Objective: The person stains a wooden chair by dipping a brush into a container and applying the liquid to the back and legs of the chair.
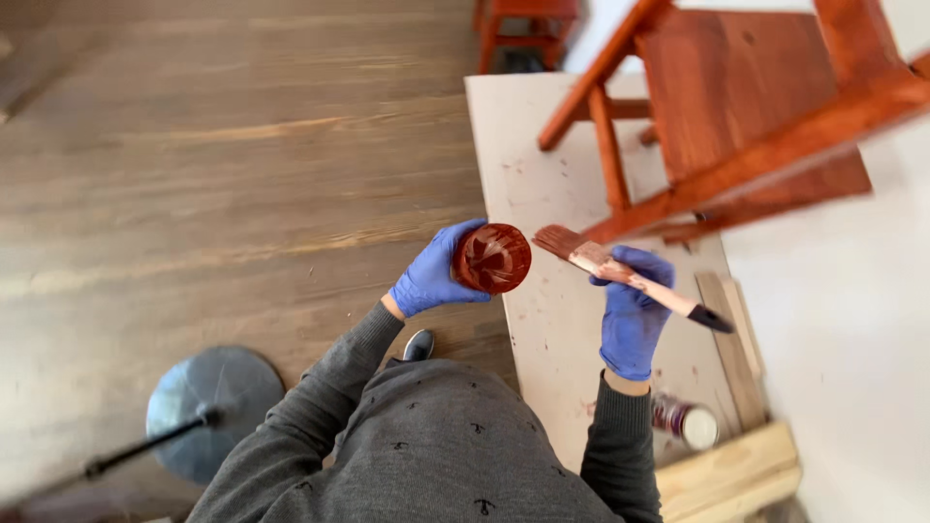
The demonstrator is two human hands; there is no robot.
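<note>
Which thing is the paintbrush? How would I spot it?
Find the big red-brown wooden chair standing on the pale board. Just below it, the right hand in a blue glove holds the paintbrush. It is the only long thin thing there, with reddish bristles, a stained pale handle and a dark tip.

One head-worn camera looks steeply down, close over the wooden floor.

Stain-smeared round cup beside a wooden-handled brush (bristles reddish).
</note>
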